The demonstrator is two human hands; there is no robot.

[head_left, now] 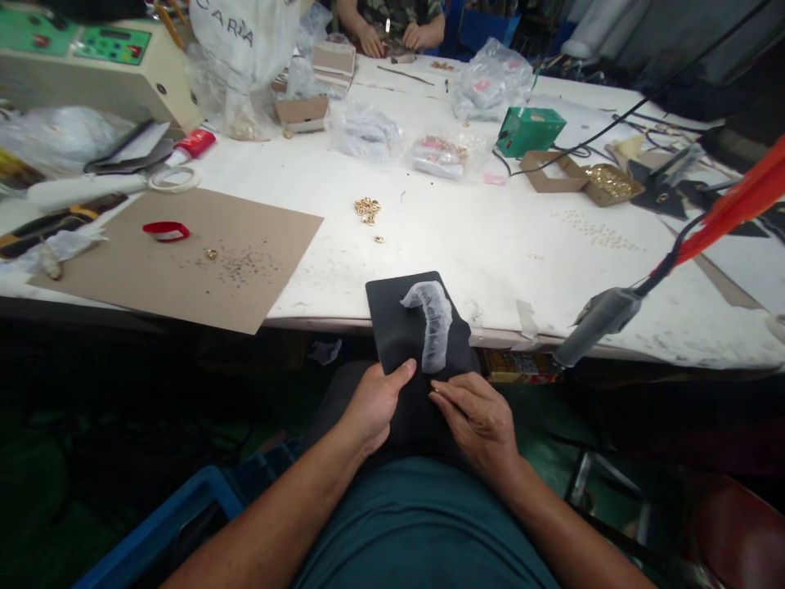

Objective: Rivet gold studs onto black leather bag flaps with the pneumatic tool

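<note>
My left hand (379,402) grips the near left side of a flat black leather-like panel (396,327), its thumb lying on top. The panel tilts against the table's front edge. A strip of whitish translucent wrapping (435,327) curves over the panel's upper face. My right hand (482,413) is at the panel's near right side, with thumb and forefinger pinched on a tiny gold-coloured metal piece (436,390). The exact kind of this piece is too small to make out. On the table beyond lies a small pile of gold metal fittings (367,209), with a loose one (379,240) closer.
Brown cardboard (245,237) with dark specks overhangs the table edge at left. A grey cylindrical tool (598,327) hangs at right from an orange-wrapped cord. Bagged parts (438,155) and a green box (531,131) stand farther back. Another person's hands (392,39) are across the table.
</note>
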